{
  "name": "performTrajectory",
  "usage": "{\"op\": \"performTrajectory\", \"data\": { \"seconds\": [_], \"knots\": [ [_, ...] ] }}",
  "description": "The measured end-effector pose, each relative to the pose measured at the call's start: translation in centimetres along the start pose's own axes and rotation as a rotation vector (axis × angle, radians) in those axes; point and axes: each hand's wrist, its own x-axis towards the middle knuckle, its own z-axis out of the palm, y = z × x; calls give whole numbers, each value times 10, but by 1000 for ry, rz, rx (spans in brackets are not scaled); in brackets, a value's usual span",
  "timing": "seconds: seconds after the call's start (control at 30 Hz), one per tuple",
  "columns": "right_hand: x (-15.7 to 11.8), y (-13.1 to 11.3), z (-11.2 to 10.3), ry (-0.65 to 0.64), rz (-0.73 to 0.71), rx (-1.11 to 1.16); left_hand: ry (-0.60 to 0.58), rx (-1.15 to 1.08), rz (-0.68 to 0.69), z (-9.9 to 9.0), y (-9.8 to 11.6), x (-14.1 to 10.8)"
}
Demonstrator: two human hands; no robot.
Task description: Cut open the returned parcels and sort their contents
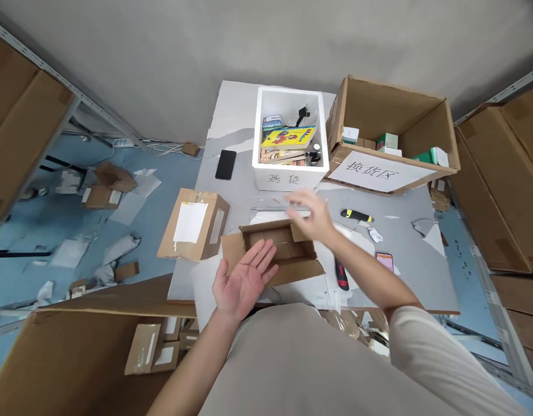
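My left hand [243, 283] is palm up with its fingers stretched out and holds nothing. It hovers over the near left side of an opened small cardboard box [284, 248], whose flaps are spread and whose visible inside shows bare cardboard. Above the far right corner of that box is my right hand [312, 216], slightly blurred, with thumb and fingers curved and a gap between them; I see nothing in it. A taped cardboard box [212, 225] with a white label stands to the left.
A white foam box [290, 179] holds books and small goods. Beside it stands a large cardboard box [392, 173] with small packages. On the table lie a black phone [225, 165], a yellow-black utility knife [357, 215], a red-black cutter [341, 274] and a lit phone [384, 262].
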Motion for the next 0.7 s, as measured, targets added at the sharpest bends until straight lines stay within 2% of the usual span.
{"op": "performTrajectory", "data": {
  "seconds": [0.07,0.13,0.23,0.37,0.5,0.6,0.7],
  "knots": [
    [-44,-27,13,-103,-152,-36,-41,-8,-24,8,-4,-4],
    [-72,-40,22,-173,-259,-141,-82,-24,-51,15,-10,-10],
    [-91,-47,26,-208,-341,-281,-131,-43,-71,21,-18,-23],
    [-107,-55,23,-106,-443,-302,-194,-74,-74,21,-26,-41],
    [-130,-63,21,7,-442,-387,-280,-101,-88,23,-33,-52],
    [-150,-64,21,65,-389,-485,-325,-119,-137,27,-40,-55],
    [-173,-59,17,120,-312,-483,-340,-106,-169,30,-46,-56]
  ]
}}
